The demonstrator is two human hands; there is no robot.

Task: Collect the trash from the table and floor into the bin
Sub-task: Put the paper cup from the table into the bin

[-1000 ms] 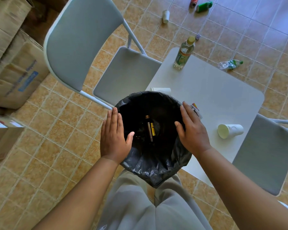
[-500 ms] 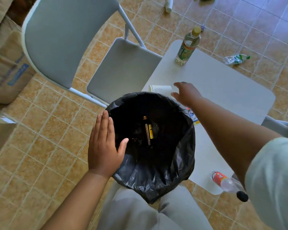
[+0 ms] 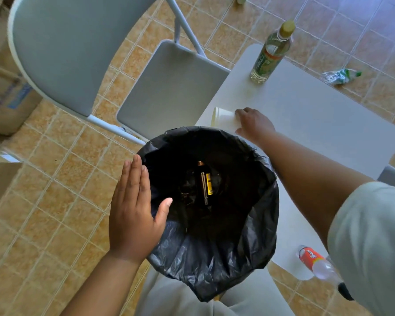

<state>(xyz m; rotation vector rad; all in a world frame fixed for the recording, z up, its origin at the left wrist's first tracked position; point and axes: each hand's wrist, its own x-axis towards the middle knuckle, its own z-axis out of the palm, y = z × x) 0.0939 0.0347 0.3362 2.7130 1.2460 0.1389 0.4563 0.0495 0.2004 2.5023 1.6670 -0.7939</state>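
Observation:
A bin lined with a black bag (image 3: pixel 217 252) stands on my lap against the white table (image 3: pixel 324 124); a dark bottle with a yellow label (image 3: pixel 204 182) lies at its bottom. My left hand (image 3: pixel 135 210) rests flat with straight fingers on the bin's left rim. My right hand (image 3: pixel 254 124) reaches over the far rim and grips a white paper cup (image 3: pixel 222 117) lying on its side at the table's near-left edge. A yellow-capped bottle (image 3: pixel 271 53) stands upright at the table's far corner.
A grey folding chair (image 3: pixel 169 87) stands left of the table. A crushed green-labelled bottle (image 3: pixel 340 76) lies on the tiled floor beyond the table, and a red-labelled bottle (image 3: pixel 315 263) below its near edge. Cardboard boxes (image 3: pixel 7 103) sit at the left.
My right hand left the bin's right rim, reached forward over the bin and took hold of the paper cup. The left hand stayed on the left rim.

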